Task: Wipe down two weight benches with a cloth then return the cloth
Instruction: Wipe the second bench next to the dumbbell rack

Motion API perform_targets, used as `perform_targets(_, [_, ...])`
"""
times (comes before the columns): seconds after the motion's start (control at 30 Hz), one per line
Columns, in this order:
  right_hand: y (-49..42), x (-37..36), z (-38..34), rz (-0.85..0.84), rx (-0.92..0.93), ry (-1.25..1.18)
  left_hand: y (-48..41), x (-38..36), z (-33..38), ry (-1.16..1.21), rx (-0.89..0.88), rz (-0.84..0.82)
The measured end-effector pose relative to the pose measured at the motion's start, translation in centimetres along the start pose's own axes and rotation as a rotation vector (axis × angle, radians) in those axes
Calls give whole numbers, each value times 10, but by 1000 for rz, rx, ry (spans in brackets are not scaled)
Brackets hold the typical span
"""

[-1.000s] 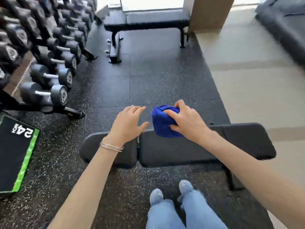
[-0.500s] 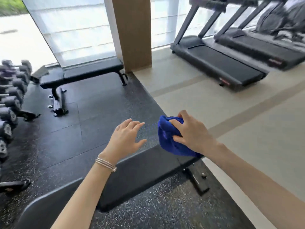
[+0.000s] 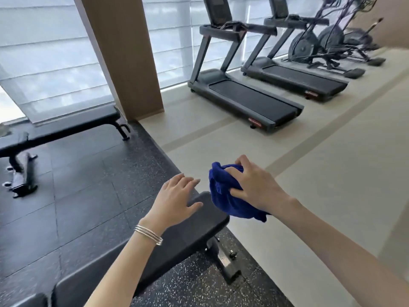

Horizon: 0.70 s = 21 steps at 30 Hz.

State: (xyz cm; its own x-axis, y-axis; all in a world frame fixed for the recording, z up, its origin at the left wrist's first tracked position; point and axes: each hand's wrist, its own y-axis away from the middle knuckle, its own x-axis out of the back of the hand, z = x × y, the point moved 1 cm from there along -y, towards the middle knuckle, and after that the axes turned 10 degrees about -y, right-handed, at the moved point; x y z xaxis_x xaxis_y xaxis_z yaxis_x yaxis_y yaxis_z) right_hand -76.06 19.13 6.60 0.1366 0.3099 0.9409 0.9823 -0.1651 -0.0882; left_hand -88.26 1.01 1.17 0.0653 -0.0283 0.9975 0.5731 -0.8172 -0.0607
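The right hand (image 3: 254, 187) has its fingers (image 3: 241, 161) clamped on a bunched blue cloth (image 3: 225, 196), which hangs in the air just past the far end of the near weight bench (image 3: 188, 238), at about 3 o'clock from that end and above the pale floor (image 3: 321, 173). Whether the cloth brushes the bench's end pad cannot be told; it looks just beside it. The left hand (image 3: 174, 202) is at 9 o'clock from the cloth, palm down over the end of the near bench, its fingers (image 3: 188, 180) spread apart and holding nothing; whether the palm rests on the padding or floats just above it is unclear. A stack of thin bracelets (image 3: 148, 234) circles the left wrist. The near bench runs from 7 o'clock up toward the middle of the view, its black pad above a metal foot (image 3: 225, 262) that stands on the speckled rubber mat (image 3: 88, 196). The second weight bench (image 3: 66, 127) stands well apart at 10 o'clock, flat and black, in front of the shaded window (image 3: 44, 63) and beside a tan pillar (image 3: 124, 52). At 1 o'clock two treadmills (image 3: 243, 98) stand side by side on the pale floor, and beyond them, at 2 o'clock, are blurred machines with large wheels (image 3: 321, 45).
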Motion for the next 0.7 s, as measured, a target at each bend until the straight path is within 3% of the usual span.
perform_targets(0.33, [-57, 26, 101, 40, -64, -7, -123, -6, 19, -20, -64, -23])
perform_targets(0.7, [-168, 45, 173, 51, -37, 221, -259, -15, -2, -96, -61, 35])
